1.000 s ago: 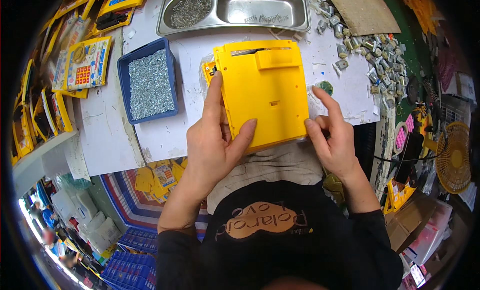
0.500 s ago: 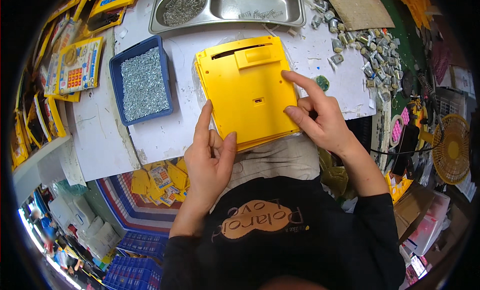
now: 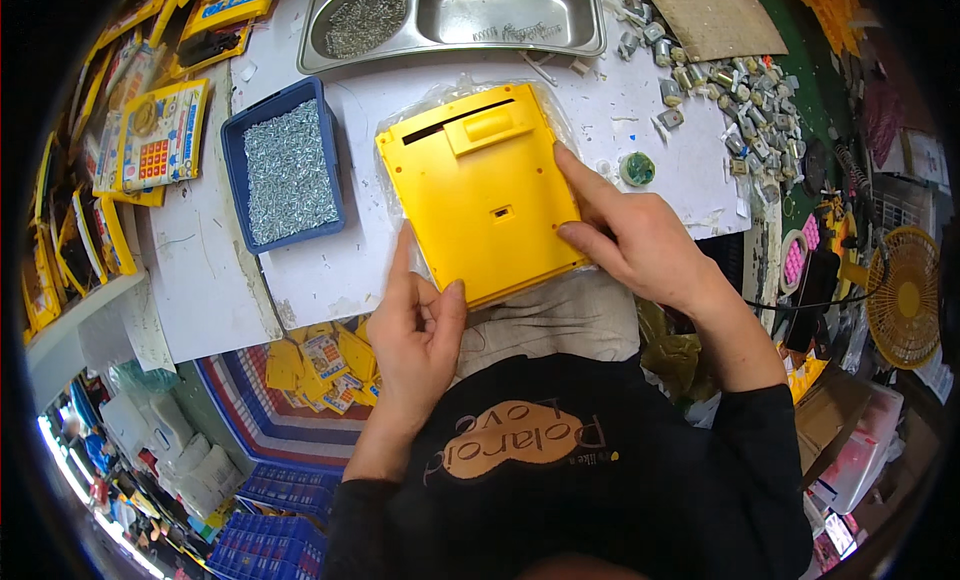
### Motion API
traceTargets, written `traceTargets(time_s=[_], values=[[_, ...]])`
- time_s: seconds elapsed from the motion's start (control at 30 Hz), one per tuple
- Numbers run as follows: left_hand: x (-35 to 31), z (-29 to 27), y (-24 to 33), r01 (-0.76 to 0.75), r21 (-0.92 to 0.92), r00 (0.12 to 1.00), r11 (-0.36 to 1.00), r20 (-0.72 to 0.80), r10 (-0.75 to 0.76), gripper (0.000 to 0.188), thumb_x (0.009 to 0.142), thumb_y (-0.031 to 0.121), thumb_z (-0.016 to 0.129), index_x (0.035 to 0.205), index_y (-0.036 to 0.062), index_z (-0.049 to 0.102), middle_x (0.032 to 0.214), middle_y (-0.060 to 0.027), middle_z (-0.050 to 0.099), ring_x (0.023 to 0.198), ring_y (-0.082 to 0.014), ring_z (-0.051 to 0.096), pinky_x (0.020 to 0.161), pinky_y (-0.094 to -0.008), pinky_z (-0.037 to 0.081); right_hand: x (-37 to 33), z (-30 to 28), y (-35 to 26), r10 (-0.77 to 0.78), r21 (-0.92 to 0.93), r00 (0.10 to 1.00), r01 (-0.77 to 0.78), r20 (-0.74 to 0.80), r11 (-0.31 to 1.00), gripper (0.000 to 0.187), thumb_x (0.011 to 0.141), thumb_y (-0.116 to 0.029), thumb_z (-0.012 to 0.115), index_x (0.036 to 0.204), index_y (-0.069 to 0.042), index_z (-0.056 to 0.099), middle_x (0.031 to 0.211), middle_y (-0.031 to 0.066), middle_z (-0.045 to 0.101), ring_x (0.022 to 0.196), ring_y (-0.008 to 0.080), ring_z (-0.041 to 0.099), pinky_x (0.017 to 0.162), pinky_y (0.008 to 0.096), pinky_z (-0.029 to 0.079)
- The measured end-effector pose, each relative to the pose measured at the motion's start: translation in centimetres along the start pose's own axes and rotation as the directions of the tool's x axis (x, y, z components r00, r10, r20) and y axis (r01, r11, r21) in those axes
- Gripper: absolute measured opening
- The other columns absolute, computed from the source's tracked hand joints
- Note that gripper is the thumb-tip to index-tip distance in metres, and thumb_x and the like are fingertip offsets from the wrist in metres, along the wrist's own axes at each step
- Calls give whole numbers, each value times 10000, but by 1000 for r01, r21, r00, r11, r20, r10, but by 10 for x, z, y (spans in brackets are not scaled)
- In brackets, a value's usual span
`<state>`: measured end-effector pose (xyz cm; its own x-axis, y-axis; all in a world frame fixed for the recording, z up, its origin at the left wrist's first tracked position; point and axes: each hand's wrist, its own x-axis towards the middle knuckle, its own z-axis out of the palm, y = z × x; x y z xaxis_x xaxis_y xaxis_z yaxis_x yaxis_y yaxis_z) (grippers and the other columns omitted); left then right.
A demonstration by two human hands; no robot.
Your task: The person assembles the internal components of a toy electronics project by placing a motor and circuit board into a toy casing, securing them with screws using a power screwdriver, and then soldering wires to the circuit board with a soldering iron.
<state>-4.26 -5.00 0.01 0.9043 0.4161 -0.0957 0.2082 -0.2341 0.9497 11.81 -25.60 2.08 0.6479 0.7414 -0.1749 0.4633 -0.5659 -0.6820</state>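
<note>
A flat yellow plastic toy casing [image 3: 478, 195] lies back side up on a crumpled clear plastic bag [image 3: 392, 185] at the table's near edge. It has a long slot along its far end, a raised cover beside that slot and a small square opening. My left hand [image 3: 415, 325] grips its near left corner, index finger along the left side and thumb at the near edge. On the right side, my right hand [image 3: 635, 230] holds it between index finger and thumb, the fingertips resting on the back. The casing's underside is hidden.
A blue tray [image 3: 333, 170] of screws stands left of the casing, a metal tray [image 3: 440, 52] with springs beyond. Small motors [image 3: 745, 110] are heaped at the far right, near a green round piece [image 3: 637, 168]. More yellow toys [image 3: 160, 140] are stacked left; a striped bag [image 3: 250, 420] stands below.
The casing has shifted a little left and nearer, with both hands still on it. More of the clear bag now shows at its far edge.
</note>
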Motion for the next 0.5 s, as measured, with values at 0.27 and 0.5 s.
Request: traceTargets(time_s=[0.27, 0.5], values=[[17, -21, -11, 132, 21, 973, 991, 187, -134, 594, 934, 65, 668, 1483, -16, 456, 583, 55, 388, 533, -28, 369, 527, -193, 322, -1, -3, 1, 57, -113, 997, -51, 49, 992, 684, 989, -357, 577, 1535, -28, 328, 690, 191, 666, 604, 373, 659, 595, 447, 533], [26, -24, -14, -44, 39, 981, 998, 190, 36, 624, 902, 83, 705, 1474, -11, 473, 557, 42, 368, 516, -36, 360, 512, -204, 332, -10, 7, 2, 88, 57, 996, -86, -23, 995, 707, 978, -332, 605, 1545, -20, 318, 676, 163, 667, 594, 346, 665, 588, 425, 535]])
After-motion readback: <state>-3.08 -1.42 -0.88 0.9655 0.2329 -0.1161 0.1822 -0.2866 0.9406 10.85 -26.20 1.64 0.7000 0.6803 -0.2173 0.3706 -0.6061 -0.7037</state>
